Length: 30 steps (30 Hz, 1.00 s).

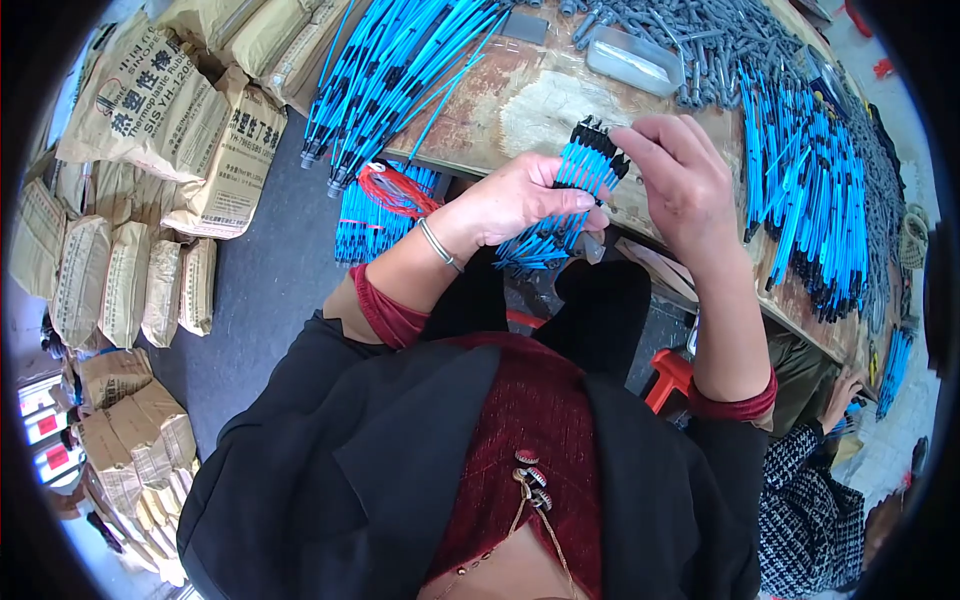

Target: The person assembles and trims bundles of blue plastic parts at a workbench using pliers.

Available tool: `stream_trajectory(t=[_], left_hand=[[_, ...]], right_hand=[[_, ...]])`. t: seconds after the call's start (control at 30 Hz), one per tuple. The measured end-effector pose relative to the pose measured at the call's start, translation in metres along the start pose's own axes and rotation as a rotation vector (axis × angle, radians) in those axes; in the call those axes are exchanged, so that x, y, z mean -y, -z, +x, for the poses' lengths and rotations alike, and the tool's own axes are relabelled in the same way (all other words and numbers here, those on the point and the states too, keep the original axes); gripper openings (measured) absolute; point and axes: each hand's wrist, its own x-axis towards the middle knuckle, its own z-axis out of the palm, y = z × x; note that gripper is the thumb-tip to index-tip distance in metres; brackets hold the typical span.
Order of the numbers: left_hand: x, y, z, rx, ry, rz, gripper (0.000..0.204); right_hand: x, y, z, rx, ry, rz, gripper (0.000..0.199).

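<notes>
My left hand [520,203] is closed round a bundle of thin blue rods with black ends [584,168], held above my lap at the table's near edge. The thumb lies across the rods, and their black tips point up and away from me. At the right side of those tips is my right hand [692,190], its thumb and forefinger pinched on the black end of the bundle. Its other fingers are curled, and exactly which rod they grip is hidden. Below my left hand, more blue rods [535,248] hang over my lap.
Blue rods [395,80] fan across the wooden table [480,110] at left, others [815,200] at right. Grey parts [715,45] heap behind a clear tray [632,62]. Red cords [398,190] lie left. Paper sacks [150,110] stack far left. A co-worker's hand [845,398] is lower right.
</notes>
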Motion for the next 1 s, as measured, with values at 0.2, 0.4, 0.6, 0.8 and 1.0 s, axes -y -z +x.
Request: stream_trajectory(t=[0.2,0.4,0.6,0.8,1.0], left_hand=[[-0.001,0.001,0.000,0.017,-0.011,0.041,0.021],[0.000,0.000,-0.001,0.022,-0.042,0.098,0.022],[-0.004,0.000,-0.003,0.040,0.018,0.067,0.023],[-0.002,0.003,-0.004,0.063,-0.002,0.079,0.023],[0.003,0.005,-0.002,0.094,-0.058,0.098,0.024]], right_hand=[[-0.003,0.001,0.004,0.003,0.087,-0.051,0.030],[-0.007,0.006,0.007,0.076,0.117,-0.018,0.031],[-0.010,0.003,0.004,0.057,0.081,0.059,0.029],[-0.004,0.005,0.007,0.104,0.060,0.044,0.021],[0.003,-0.001,-0.001,0.077,-0.294,0.346,0.012]])
